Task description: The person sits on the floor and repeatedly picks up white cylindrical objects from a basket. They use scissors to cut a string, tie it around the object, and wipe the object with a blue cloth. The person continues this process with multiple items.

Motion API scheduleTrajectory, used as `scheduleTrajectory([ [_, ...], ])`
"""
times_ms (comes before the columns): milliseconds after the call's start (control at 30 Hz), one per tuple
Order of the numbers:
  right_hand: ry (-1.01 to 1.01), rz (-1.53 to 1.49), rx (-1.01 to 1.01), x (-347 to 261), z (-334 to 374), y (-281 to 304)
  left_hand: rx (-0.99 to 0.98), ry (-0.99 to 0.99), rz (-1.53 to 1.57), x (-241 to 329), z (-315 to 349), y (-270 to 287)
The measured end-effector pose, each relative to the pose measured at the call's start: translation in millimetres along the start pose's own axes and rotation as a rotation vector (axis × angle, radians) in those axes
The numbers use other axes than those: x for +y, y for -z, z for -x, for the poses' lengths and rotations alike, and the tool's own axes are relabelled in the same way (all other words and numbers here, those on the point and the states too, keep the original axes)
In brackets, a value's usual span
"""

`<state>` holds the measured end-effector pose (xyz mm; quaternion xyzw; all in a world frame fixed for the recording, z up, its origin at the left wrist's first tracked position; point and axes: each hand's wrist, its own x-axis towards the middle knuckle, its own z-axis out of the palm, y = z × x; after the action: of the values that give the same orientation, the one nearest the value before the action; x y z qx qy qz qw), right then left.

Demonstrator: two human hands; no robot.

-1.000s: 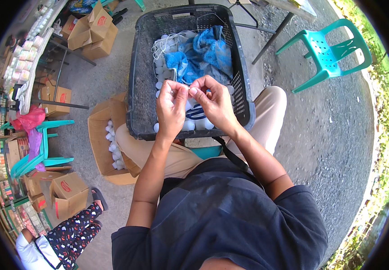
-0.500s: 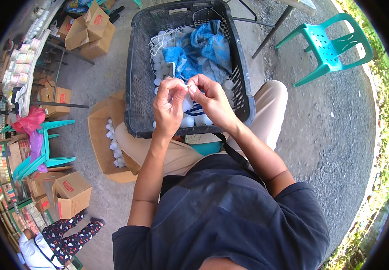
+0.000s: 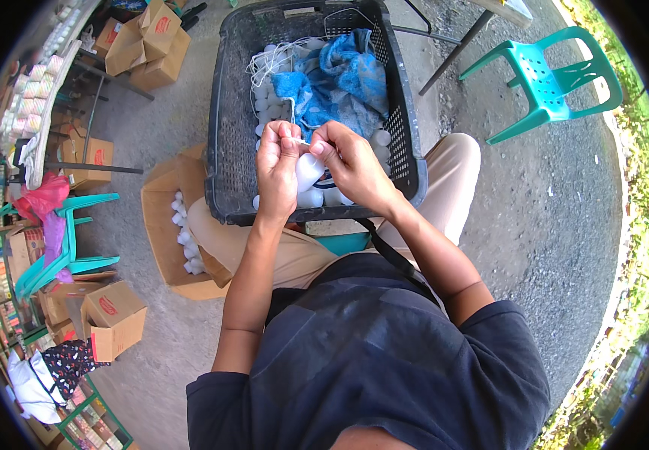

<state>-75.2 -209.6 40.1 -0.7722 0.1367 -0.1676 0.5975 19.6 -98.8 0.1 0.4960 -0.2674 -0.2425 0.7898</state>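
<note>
Both hands meet over the near end of a black plastic crate (image 3: 223, 172). My left hand (image 3: 276, 169) and my right hand (image 3: 353, 166) each pinch a thin white string (image 3: 301, 141), with a short stretch of it showing between the fingertips. Just below the fingers is a smooth, rounded white container (image 3: 309, 172); whether it hangs from the string I cannot tell. Inside the crate lie several more white containers (image 3: 311, 199), a blue and grey towel (image 3: 343, 82) and a loose bundle of white string (image 3: 272, 66). Something dark blue is partly hidden behind the hands.
An open cardboard box (image 3: 161, 232) with small white pieces stands left of my leg. Green plastic chairs are at right (image 3: 557, 82) and left. More cardboard boxes (image 3: 118, 319), a table with string spools (image 3: 36, 97) and another person (image 3: 43, 379) are at left.
My hands have drawn slightly apart, so the string shows between them. The white container below shows more fully. The other person at the lower left has moved further left.
</note>
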Motion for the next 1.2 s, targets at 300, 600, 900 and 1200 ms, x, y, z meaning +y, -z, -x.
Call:
scheduleTrajectory([
  [300,0.238,0.140,0.085,-8,-38,-13,0.076,-0.143,0.079,28,-41,-17],
  [600,0.481,0.225,-0.064,-4,-63,-15,-0.035,-0.121,0.205,74,-42,31],
  [900,-0.031,0.923,-0.890,123,-47,-28,0.017,-0.072,-0.381,49,-7,36],
  [1200,-0.419,-0.082,-0.688,44,-41,80,-0.039,-0.099,-0.416,43,-3,58],
])
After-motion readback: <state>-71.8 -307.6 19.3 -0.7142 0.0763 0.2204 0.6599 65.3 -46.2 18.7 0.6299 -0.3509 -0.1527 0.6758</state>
